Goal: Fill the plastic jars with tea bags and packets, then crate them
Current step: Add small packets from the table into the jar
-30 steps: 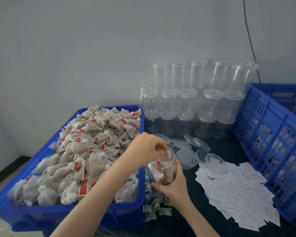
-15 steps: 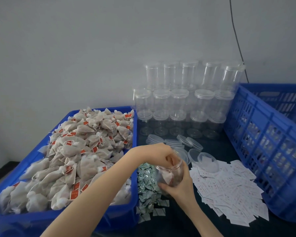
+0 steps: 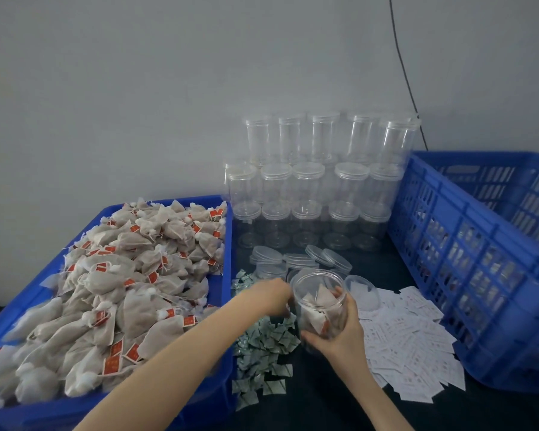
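One clear jar (image 3: 319,301), lidless, stands nearly upright above the table (image 3: 324,399), its long axis vertical and its mouth tilted slightly toward the camera, several tea bags inside. The right hand (image 3: 336,334) curls around its lower wall. The left hand (image 3: 269,295) reaches over the green packets (image 3: 262,343); its grasp cannot be told.
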`<state>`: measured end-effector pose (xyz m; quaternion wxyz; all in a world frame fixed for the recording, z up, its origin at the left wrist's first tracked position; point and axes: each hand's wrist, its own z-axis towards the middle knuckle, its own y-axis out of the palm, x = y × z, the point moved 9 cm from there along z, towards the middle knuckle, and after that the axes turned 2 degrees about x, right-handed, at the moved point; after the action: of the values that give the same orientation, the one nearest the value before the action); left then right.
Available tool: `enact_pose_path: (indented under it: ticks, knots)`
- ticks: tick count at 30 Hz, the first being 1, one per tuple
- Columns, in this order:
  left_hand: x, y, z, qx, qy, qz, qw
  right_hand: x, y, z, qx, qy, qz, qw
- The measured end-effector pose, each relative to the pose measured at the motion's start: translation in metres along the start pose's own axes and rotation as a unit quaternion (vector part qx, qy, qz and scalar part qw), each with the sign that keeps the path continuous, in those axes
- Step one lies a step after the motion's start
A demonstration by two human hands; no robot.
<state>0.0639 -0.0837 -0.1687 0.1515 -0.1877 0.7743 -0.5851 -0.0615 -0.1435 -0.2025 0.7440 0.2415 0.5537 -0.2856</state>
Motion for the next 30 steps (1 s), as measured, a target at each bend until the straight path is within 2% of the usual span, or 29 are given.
enact_pose_path:
  ticks: [3,6,10,14,19,23,27,30]
  knots:
    - [0.019,0.036,0.006,-0.085,0.023,0.079,0.993,0.001,-0.002,0.000,0.005,-0.003,0.001,1.000]
    - [0.017,0.040,0.012,-0.078,-0.004,0.094,0.992,0.001,-0.004,0.001,0.002,-0.011,-0.015,1.000]
    - [0.017,0.035,0.011,-0.044,0.006,0.072,0.996,0.002,-0.006,0.003,-0.004,-0.013,-0.021,1.000]
    - [0.008,0.031,0.009,-0.048,-0.019,0.073,0.996,0.002,-0.006,0.002,-0.007,-0.017,-0.014,1.000]
    - [-0.008,0.023,0.005,-0.039,-0.058,0.037,0.997,-0.002,-0.005,0.001,-0.009,-0.028,-0.020,0.999]
    - [-0.015,0.012,0.003,-0.031,-0.041,-0.027,0.998,0.000,-0.006,0.000,-0.015,-0.026,-0.015,0.999]
    - [-0.025,-0.022,-0.004,0.033,-0.029,-0.109,0.993,0.003,-0.008,-0.002,-0.021,-0.013,-0.004,1.000]
    - [-0.034,-0.077,-0.016,0.177,-0.030,-0.194,0.964,0.003,-0.011,-0.002,-0.017,-0.010,-0.007,1.000]
